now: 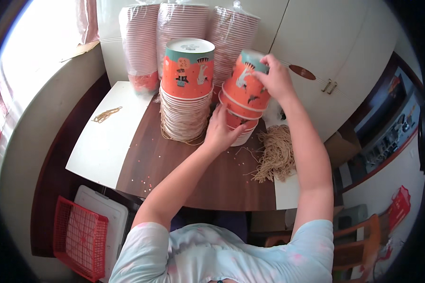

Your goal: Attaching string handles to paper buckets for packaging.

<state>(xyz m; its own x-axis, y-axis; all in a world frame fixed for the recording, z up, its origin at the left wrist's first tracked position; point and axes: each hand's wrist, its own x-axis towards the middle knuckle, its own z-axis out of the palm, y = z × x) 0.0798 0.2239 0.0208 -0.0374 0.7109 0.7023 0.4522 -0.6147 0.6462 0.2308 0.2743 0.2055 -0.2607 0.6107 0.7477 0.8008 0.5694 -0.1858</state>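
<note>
Head view, looking down on a dark wooden table (174, 165) set against white cabinet doors (326, 61). Three plastic-wrapped sleeves of paper cups (184, 23) stand at the table's far edge. In front of them rises a tall stack of inverted orange cups (186, 94), upright at centre. Just right of it, a shorter tilted stack of orange cups (243, 99) leans between both hands. A white board (108, 137) covers the table's left part, bearing a small cluster of rubber bands (106, 114). A larger heap of rubber bands (275, 153) lies right of the tilted stack. Left hand (222, 129) is pressed against that stack's lower side, fingers spread; right hand (275, 78) clasps its top cup.
</note>
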